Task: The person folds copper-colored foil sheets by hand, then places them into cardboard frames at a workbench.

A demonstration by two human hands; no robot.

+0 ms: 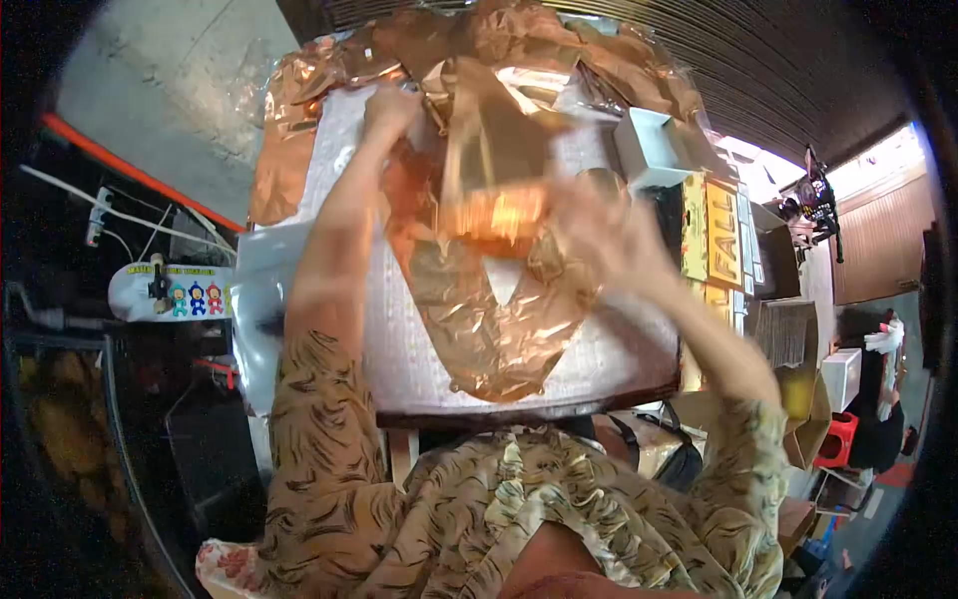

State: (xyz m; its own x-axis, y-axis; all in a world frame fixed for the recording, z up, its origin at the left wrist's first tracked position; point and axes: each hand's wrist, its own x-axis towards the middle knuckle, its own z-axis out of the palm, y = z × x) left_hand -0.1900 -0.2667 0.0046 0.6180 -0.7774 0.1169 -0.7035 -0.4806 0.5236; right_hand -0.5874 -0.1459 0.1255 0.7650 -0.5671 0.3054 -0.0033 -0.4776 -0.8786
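A crinkled sheet of shiny copper-coloured film [499, 329] lies across the table in front of me, its near end tapering towards my body. Part of the film stands up in a folded, blurred panel between my hands. My left hand [392, 110] is at the far left of the sheet, its fingers closed at the film's edge. My right hand [609, 235] is smeared by motion beside the panel's right side; its fingers cannot be made out. Whitish, patterned sheeting [399, 339] shows under the film.
More copper film [499, 35] is heaped along the table's far side. An open white box [651, 148] stands at the back right, near yellow packs [722, 235] lettered "FALL". A skateboard [170, 292] and cables are at left. Cardboard [783, 334] and a red stool [836, 439] are at right.
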